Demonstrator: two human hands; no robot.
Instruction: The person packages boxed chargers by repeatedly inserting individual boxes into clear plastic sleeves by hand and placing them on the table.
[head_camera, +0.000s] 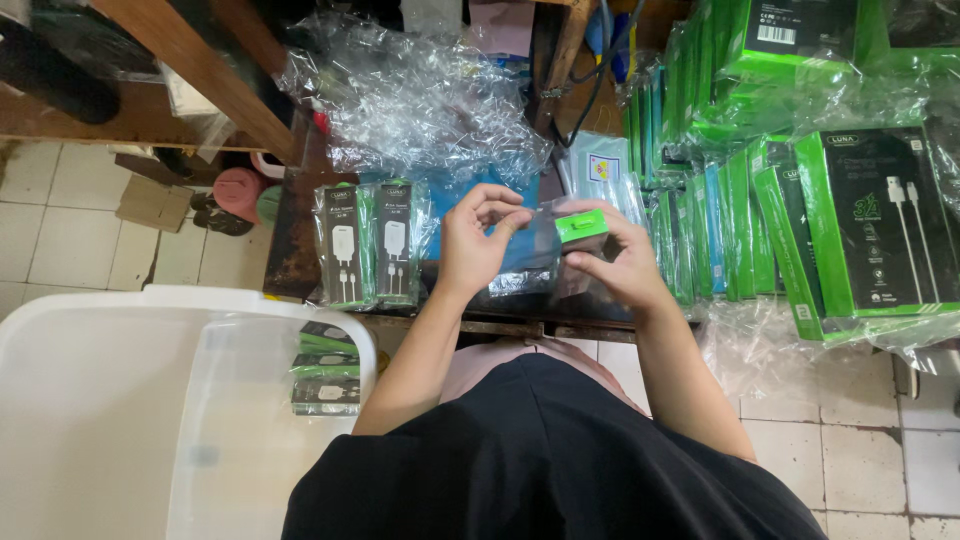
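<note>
While your right hand (622, 262) grips the green charger box (581, 226), your left hand (478, 238) pinches its clear plastic sleeve (530, 262). Two bagged charger boxes (368, 244) stand left of your fingers.

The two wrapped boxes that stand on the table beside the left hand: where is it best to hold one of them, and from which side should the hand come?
Probably grip the nearer wrapped box by its two long edges near the top, coming from above. It stands upright beside a second box, seemingly touching it, so only the top end and the right edge are free. The left hand is closest; the plastic film looks slippery, so pinch firmly.
</note>
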